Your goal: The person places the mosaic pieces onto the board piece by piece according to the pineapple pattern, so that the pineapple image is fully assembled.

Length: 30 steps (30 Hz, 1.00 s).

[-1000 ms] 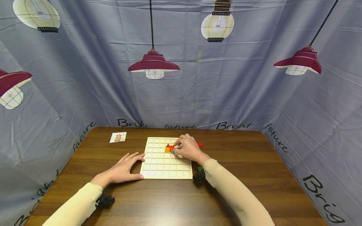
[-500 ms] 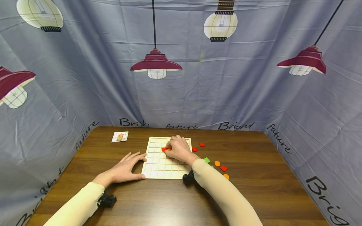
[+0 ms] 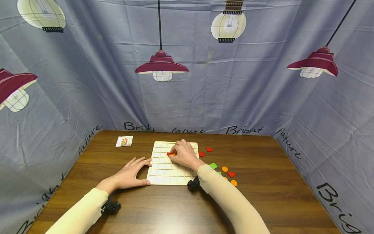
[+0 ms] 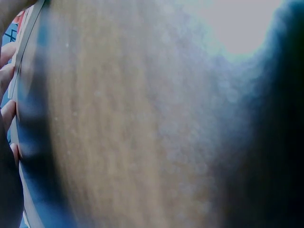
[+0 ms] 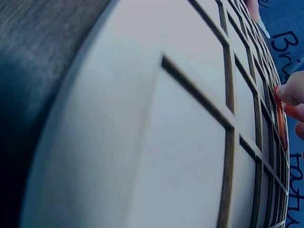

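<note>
A pale gridded board [image 3: 163,178] lies on the wooden table. My left hand [image 3: 128,175] rests at its left side, fingertips touching the left edge and the thumb near the front corner. Over the upper middle of the board, my right hand [image 3: 185,154] pinches a small red tile [image 3: 168,154]. In the right wrist view, a fingertip presses on that red tile [image 5: 280,114] at the grid. An orange tile [image 3: 174,154] shows just under the right fingers, mostly hidden by them. The left wrist view is mostly blurred tabletop, with fingers at the board's edge.
Right of the board lie loose red tiles [image 3: 209,149], green tiles [image 3: 213,165] and round orange tiles [image 3: 224,169], some partly behind the right sleeve. A small pattern card [image 3: 124,141] lies at the back left. A printed curtain [image 3: 187,104] encloses the table's back and sides.
My right hand has moved left across the board with the red tile, to the left of the orange tile, then stayed nearly still. The left hand keeps its place.
</note>
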{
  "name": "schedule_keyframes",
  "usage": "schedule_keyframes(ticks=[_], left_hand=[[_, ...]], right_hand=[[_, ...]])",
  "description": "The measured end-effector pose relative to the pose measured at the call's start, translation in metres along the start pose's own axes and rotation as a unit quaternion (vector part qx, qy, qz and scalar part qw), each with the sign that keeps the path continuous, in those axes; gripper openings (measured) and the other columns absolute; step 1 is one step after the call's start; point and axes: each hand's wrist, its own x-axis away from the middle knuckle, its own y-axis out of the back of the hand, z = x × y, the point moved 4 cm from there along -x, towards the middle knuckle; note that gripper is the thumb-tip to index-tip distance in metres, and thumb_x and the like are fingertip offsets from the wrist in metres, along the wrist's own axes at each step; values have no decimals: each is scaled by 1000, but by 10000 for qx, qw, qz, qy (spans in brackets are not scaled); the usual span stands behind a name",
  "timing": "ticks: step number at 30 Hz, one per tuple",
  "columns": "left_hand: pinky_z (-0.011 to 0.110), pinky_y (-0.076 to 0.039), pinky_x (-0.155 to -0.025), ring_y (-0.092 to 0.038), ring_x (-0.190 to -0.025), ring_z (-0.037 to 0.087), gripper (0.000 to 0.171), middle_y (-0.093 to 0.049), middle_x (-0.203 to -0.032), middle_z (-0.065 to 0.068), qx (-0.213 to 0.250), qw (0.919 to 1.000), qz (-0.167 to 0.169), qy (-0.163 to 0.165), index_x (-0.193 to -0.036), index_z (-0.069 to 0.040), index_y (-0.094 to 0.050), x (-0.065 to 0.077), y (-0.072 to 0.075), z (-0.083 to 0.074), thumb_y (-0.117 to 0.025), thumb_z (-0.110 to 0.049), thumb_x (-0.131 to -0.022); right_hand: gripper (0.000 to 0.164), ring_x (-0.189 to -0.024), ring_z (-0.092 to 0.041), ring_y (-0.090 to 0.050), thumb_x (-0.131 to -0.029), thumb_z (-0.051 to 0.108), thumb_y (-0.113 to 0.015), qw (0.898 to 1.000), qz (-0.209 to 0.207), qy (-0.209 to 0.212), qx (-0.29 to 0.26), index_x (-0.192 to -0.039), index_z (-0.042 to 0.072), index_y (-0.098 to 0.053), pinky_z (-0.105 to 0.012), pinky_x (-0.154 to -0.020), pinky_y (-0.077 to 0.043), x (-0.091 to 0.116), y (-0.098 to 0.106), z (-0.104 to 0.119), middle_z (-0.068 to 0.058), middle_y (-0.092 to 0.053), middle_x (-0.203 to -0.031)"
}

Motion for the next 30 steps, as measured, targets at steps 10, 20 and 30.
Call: schedule_keyframes(ticks=[10,20,30], left_hand=[[62,-9,-122,-28,-151,36,68,-38,-163,3,-19,10000,-35,-26,-135,-19,-55,0,1,-2,-72,-64,-86],[63,-10,-122,-28,-151,38,67,-38,-163,4,-5,10000,-68,-56,-135,-19,-55,0,0,-3,-73,-61,-87],[64,-10,-121,-29,-150,38,67,-39,-162,5,12,10000,-75,-25,-136,-19,-55,0,-1,-4,-74,-60,-87]], right_hand=[[8,-90,-15,-47,-91,35,-72,9994,-59,-247,243,-88,28,-76,-29,-78,-41,0,1,2,11,-59,-92],[18,-91,-16,-47,-96,34,-72,9977,-225,-534,-337,-108,22,-77,-31,-77,-40,19,27,-34,7,-60,-98],[27,-101,-23,-49,-96,29,-72,9960,-89,-840,-305,-120,17,-75,-41,-84,-41,60,55,-105,0,-64,-111]])
